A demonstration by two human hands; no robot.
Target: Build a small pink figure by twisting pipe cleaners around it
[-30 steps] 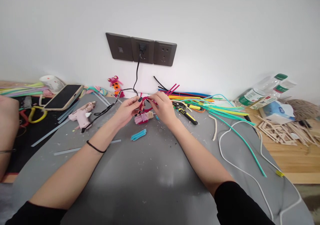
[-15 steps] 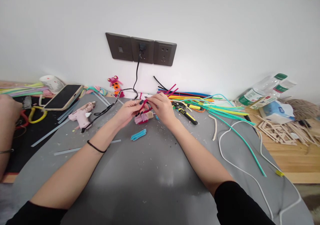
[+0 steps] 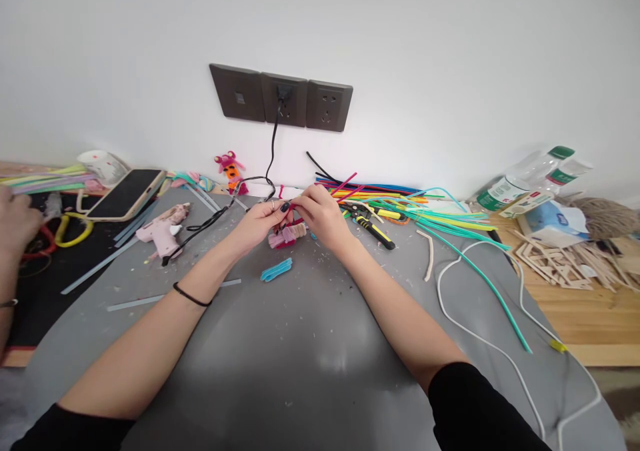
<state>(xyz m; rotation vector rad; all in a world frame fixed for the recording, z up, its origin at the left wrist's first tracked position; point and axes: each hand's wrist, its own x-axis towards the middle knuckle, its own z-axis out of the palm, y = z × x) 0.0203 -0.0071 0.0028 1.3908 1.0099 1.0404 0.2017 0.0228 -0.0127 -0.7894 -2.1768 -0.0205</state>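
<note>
My left hand and my right hand meet over the far middle of the grey mat. Both pinch a magenta pipe cleaner whose loose ends stick out to the upper right. Just below the fingers lies a small pink and beige fuzzy bundle. A short folded blue pipe cleaner piece lies on the mat in front of my hands.
A pile of coloured pipe cleaners and yellow-handled pliers lie to the right. A pink glue gun with a black cord, a phone and another person's hand are on the left. Plastic bottles and wooden parts sit far right.
My hands have drawn slightly closer together and lower toward the fuzzy bundle, still working the magenta pipe cleaner. The other person's hand at the left edge has shifted.
</note>
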